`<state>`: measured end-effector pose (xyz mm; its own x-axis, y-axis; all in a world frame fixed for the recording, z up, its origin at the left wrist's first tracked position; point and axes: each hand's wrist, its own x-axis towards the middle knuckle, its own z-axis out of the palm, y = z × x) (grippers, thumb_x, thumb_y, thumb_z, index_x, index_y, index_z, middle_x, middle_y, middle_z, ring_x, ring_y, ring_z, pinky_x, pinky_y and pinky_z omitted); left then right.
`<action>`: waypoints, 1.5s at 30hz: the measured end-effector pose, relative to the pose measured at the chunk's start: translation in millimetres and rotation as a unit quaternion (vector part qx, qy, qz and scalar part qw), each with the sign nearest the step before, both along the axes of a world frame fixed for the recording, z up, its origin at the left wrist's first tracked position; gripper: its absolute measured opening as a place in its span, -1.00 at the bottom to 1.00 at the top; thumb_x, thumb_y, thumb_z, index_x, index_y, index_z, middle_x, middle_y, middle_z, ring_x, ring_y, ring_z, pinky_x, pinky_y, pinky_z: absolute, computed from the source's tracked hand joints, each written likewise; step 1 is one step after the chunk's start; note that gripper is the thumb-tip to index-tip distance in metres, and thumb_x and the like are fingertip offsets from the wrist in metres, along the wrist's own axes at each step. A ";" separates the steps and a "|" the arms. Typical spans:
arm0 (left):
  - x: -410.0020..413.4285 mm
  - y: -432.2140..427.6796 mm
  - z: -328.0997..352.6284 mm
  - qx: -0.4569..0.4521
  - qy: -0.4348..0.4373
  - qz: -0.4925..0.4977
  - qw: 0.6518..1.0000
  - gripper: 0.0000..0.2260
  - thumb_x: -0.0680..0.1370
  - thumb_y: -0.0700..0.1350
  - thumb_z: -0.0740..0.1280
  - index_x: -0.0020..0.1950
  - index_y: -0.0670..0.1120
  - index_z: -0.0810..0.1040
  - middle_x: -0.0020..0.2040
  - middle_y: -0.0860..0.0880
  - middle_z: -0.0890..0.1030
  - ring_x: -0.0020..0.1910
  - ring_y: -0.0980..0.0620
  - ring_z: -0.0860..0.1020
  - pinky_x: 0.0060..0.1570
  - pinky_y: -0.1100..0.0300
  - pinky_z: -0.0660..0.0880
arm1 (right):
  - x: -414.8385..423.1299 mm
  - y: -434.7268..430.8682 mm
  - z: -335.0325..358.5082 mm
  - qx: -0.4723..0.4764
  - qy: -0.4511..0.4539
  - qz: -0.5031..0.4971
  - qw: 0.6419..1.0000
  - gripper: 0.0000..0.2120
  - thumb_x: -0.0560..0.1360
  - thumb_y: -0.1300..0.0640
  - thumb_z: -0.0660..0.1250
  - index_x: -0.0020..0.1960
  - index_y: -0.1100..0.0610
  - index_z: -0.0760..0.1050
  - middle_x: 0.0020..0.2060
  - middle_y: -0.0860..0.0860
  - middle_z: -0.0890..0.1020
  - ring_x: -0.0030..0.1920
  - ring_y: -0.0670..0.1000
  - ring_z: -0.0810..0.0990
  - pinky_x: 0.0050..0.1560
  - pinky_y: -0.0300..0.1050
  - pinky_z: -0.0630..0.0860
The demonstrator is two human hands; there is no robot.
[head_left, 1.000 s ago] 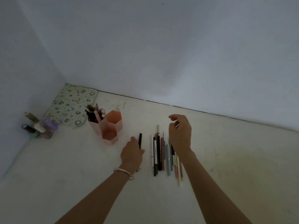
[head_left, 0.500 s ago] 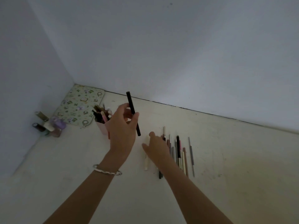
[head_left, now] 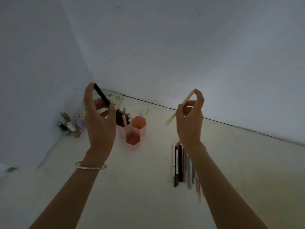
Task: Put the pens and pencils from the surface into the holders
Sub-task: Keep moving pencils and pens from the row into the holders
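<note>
My left hand [head_left: 98,119] is raised and pinches a black pen [head_left: 101,95], tilted, above and left of the pink hexagonal holders [head_left: 133,129]. The rear left holder cell has several pens in it; the two nearer cells look empty. My right hand [head_left: 189,119] is raised too and pinches a pale yellow pen [head_left: 179,107] that slants down to the left, to the right of the holders. A row of several pens and pencils [head_left: 180,164] lies on the white surface below my right wrist, partly hidden by my forearm.
Small nail polish bottles [head_left: 71,125] stand in the left corner by the wall. A patterned pouch [head_left: 112,98] lies behind the holders against the back wall. A bracelet sits on my left wrist.
My left hand lifted the black pen higher. My right hand picked a pale yellow pen off the surface and raised it. The view tilted so the holders now show between the hands.
</note>
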<state>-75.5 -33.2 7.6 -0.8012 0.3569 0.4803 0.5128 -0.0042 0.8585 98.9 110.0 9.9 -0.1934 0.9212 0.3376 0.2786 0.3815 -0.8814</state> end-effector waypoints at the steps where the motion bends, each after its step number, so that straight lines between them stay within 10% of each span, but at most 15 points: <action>1: -1.7 -2.0 -6.7 -0.011 -0.011 -0.002 1.000 -0.40 0.57 -0.22 0.33 0.51 0.13 0.16 -0.03 0.01 0.59 -0.04 0.14 0.61 -0.02 0.24 0.61 | -2.7 -1.7 5.1 0.013 0.022 0.003 1.000 -0.48 0.58 0.20 0.26 0.42 -0.13 0.15 -0.17 -0.14 0.52 -0.24 -0.17 0.61 -0.30 -0.42 0.50; 15: -17.6 1.6 -34.8 -0.077 0.027 -0.002 0.997 -0.43 0.59 -0.18 0.32 0.47 0.20 0.14 0.04 -0.03 0.61 0.01 0.01 0.63 0.08 -0.01 0.60 | -46.1 -48.7 0.7 0.047 0.077 0.074 0.993 -0.48 0.56 0.22 0.32 0.39 -0.13 0.20 -0.05 -0.12 0.56 -0.13 -0.16 0.64 -0.15 -0.44 0.52; 20: -23.2 -6.1 -45.6 -0.085 0.020 -0.018 0.996 -0.41 0.57 -0.19 0.35 0.48 0.19 0.17 0.00 0.04 0.61 -0.04 0.14 0.61 0.05 0.24 0.57 | -49.8 -46.1 0.0 0.049 0.083 0.068 0.993 -0.47 0.55 0.23 0.33 0.39 -0.10 0.20 -0.05 -0.11 0.57 -0.14 -0.14 0.65 -0.15 -0.43 0.51; 26: -18.3 -13.2 -63.2 -0.211 0.195 -0.003 0.958 -0.77 0.61 -0.12 0.25 0.07 -0.20 0.65 0.15 -0.19 0.58 0.17 -0.18 0.52 0.22 -0.04 0.45 | -55.1 -50.9 -1.4 0.043 0.086 0.068 0.993 -0.48 0.55 0.20 0.34 0.38 -0.10 0.19 -0.05 -0.07 0.58 -0.14 -0.10 0.66 -0.15 -0.39 0.54; 31: -21.4 -27.4 -59.1 -0.176 0.125 0.031 0.976 -0.72 0.61 -0.19 0.15 0.26 -0.20 0.51 0.22 -0.16 0.52 0.26 -0.12 0.45 0.27 0.02 0.40 | -69.1 -63.8 -10.2 0.013 0.063 0.111 0.992 -0.48 0.55 0.18 0.33 0.35 -0.19 0.19 -0.05 -0.10 0.59 -0.13 -0.11 0.67 -0.17 -0.34 0.58; 38: -18.0 -36.4 -58.9 -0.161 0.073 0.013 0.984 -0.75 0.63 -0.26 0.16 0.28 -0.13 0.47 0.25 -0.08 0.51 0.07 0.14 0.47 0.00 0.21 0.52 | -91.4 -69.9 -32.5 0.002 -0.047 0.143 0.989 -0.58 0.60 0.09 0.30 0.31 -0.21 0.18 -0.06 -0.15 0.59 -0.05 -0.02 0.67 -0.05 0.01 0.66; 45: 17.8 -40.7 -62.3 -0.175 0.045 -0.017 0.983 -0.79 0.51 -0.30 0.21 0.05 -0.02 0.44 -0.03 0.05 0.50 -0.22 0.19 0.44 -0.26 0.43 0.36 | -73.7 -70.2 -63.2 0.223 -0.201 0.129 0.945 -0.79 0.52 0.12 0.30 0.11 0.14 0.60 0.11 0.11 0.53 0.06 0.06 0.51 0.07 -0.07 0.41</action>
<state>-57.7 -73.9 -54.7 -0.7466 0.5383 0.3910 0.5907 0.2660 0.7617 25.2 39.8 -53.3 -0.5875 0.6095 0.5324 0.4030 0.7908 -0.4606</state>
